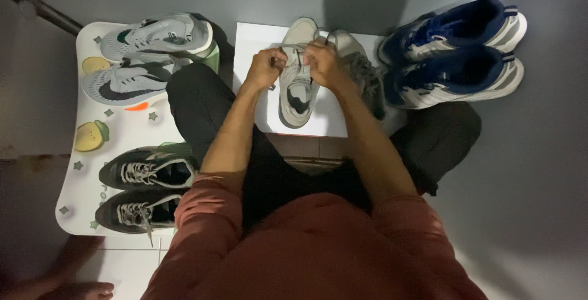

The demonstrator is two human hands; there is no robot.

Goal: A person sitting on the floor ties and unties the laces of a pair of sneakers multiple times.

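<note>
Both hands work on one beige sneaker (298, 85) lying on a white board (257, 45) in front of the seated person's knees. Left hand (264, 68) fist-closed, pinching a lace end at the shoe's left edge. Right hand (324, 64) also closed, pinching lace at the shoe's right edge. The shoelaces (295, 47) are stretched between the two hands, across the upper part of the shoe. Toe points away from the person, heel opening just below the hands.

Just right of the right hand, touching the held shoe: the second beige sneaker (361, 70), partly under the forearm. Further right, well apart: pair of blue-and-white sneakers (456, 52) on the grey floor. Left of the left hand: pair of grey sneakers (144, 58) on a white mat with fruit print (92, 134). Nearer the person on that mat, beside the left elbow: pair of black sneakers (144, 193). Person wears a reddish top and dark trousers.
</note>
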